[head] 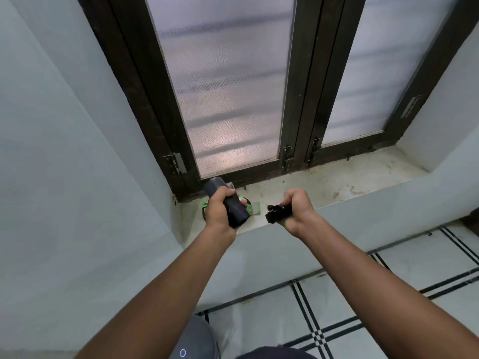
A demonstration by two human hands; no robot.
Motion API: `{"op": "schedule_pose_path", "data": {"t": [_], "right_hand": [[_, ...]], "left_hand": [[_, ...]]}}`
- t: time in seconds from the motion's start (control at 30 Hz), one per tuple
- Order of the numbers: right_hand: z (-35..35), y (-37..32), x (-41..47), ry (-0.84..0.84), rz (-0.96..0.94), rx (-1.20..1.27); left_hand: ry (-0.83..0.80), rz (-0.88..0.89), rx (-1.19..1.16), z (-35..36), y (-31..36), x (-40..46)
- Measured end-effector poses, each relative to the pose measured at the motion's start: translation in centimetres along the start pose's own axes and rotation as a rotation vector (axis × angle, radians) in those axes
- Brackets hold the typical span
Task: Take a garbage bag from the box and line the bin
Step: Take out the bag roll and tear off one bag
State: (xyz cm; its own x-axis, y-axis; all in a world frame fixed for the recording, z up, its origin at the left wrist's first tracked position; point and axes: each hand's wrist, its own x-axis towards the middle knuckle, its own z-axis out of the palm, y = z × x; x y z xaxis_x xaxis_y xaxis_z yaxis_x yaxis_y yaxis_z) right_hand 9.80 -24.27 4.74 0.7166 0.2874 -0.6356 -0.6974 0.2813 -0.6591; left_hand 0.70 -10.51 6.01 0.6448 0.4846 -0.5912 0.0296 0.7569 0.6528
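Gripping a dark bag roll (228,203), the left hand (217,209) hovers over the sill's (324,182) left corner while the right hand (295,207) is clenched round a crumpled black bag (276,213) at its front edge

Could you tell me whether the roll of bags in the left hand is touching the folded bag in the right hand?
Apart. The head view shows pale windowsill between the roll of bags and the folded bag.

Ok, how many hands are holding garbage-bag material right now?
2. The left hand grips the dark roll of bags above the green box on the sill; the right hand clutches a crumpled black bag beside it.
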Motion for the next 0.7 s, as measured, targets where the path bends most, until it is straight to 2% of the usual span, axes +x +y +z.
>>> {"op": "schedule_pose_path", "data": {"t": [0.23,0.37,0.43,0.57,0.7], "right_hand": [[-1.2,-0.2,5.2,0.044,-0.138,-0.514],[-1.5,-1.5,6.3,0.171,-0.486,-1.198],[-1.4,-2.0,7.2,0.219,-0.596,-1.272],[-0.8,-2.6,9.7,0.207,-0.706,-1.24],[-1.3,-2.0,12.7,0.13,-0.618,-1.449]], "left_hand": [[0.04,0.059,0.316,-0.1,0.3,0.6],[0.01,0.082,0.394,-0.7,0.5,1.0],[-0.001,0.074,0.404,-0.9,0.7,1.0],[0.007,0.1,0.461,-1.2,1.0,1.3],[0.026,0.136,0.495,-1.0,1.1,1.4]]}}
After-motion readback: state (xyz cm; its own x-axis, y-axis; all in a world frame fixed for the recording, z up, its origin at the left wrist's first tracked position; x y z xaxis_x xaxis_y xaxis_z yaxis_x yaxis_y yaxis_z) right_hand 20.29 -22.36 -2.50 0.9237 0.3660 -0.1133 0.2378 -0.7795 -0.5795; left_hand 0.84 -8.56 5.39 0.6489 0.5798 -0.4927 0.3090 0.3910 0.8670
